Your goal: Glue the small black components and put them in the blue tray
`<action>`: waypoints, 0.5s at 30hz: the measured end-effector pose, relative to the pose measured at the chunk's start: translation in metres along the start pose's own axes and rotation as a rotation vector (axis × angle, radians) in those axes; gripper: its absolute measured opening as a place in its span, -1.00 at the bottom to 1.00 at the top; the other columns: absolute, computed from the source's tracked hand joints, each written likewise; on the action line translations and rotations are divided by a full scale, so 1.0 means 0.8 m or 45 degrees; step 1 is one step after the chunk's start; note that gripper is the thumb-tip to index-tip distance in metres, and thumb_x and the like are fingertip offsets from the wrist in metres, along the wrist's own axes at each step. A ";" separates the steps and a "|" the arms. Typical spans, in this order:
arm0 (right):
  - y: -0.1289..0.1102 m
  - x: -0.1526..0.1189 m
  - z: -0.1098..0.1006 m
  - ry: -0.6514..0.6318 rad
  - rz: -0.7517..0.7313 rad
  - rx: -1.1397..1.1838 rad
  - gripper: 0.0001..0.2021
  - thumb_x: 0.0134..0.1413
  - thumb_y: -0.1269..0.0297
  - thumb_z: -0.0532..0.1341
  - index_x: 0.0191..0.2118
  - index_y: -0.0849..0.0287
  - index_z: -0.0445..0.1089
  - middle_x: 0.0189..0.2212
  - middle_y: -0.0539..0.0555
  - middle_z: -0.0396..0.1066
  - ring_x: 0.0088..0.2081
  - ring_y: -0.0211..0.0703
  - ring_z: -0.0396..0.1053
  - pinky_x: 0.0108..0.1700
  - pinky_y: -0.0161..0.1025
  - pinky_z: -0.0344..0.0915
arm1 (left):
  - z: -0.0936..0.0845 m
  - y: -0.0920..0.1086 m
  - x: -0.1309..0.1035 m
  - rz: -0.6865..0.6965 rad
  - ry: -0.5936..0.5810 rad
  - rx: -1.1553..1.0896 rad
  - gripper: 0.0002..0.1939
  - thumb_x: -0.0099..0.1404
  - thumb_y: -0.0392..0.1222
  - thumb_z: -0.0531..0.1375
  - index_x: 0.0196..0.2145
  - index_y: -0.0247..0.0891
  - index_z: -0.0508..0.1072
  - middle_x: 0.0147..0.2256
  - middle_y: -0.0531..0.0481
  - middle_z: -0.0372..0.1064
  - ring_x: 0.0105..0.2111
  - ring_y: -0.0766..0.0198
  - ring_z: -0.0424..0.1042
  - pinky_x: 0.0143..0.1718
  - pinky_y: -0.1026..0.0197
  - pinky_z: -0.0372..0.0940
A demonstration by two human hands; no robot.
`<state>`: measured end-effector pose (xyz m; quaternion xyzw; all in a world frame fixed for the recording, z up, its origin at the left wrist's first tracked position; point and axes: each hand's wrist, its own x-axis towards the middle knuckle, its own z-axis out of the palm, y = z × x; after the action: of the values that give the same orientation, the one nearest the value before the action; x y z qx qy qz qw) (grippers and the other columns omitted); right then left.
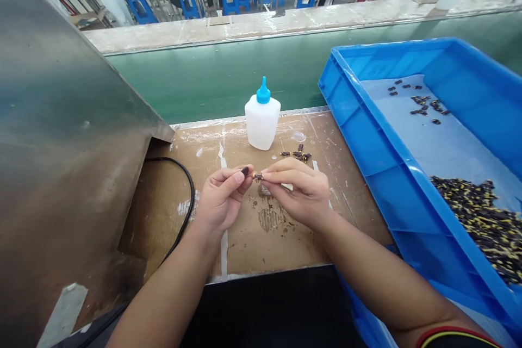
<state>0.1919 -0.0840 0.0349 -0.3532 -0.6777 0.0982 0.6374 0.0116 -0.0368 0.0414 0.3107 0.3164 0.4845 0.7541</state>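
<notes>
My left hand (222,196) pinches a small dark piece (244,171) between thumb and fingers. Close against it, my right hand (302,190) has its fingertips closed on a small dark part (258,176) with a light orange end. Whether the two pieces touch, I cannot tell. Just behind my right hand lies a little cluster of black-and-yellow parts (302,156) on the cardboard-covered bench (244,250). A white squeeze bottle (263,124) with a blue nozzle cap stands upright beyond my hands.
At right sits a large blue crate (379,147), holding a heap of black-and-yellow parts (481,223) and several loose ones farther back. A metal housing (73,119) rises on the left, with a black cable (190,190) beside it. Behind the bench runs a green belt (204,79).
</notes>
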 end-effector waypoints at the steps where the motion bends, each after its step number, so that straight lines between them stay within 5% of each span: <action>1: 0.000 -0.001 0.000 0.002 -0.038 -0.023 -0.72 0.23 0.59 0.42 -0.04 0.10 0.60 -0.14 0.10 0.65 -0.16 -0.14 0.62 -0.12 -0.13 0.59 | 0.000 0.000 -0.001 0.006 -0.008 -0.002 -0.74 -0.04 -0.20 0.66 -0.48 -0.21 0.68 -0.26 0.00 0.71 -0.26 0.38 0.68 -0.17 0.50 0.55; 15: 0.002 -0.005 0.002 -0.005 -0.187 -0.210 -0.66 0.19 0.61 0.46 0.00 0.08 0.59 -0.11 0.07 0.66 -0.13 -0.11 0.63 -0.12 -0.09 0.65 | 0.003 -0.001 -0.008 0.041 -0.126 -0.009 -0.84 0.09 -0.21 0.61 -0.40 -0.17 0.73 -0.23 0.01 0.71 -0.22 0.35 0.69 -0.13 0.49 0.56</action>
<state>0.1908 -0.0850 0.0309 -0.3535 -0.7087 -0.0041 0.6105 0.0122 -0.0433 0.0434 0.3367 0.2719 0.4818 0.7620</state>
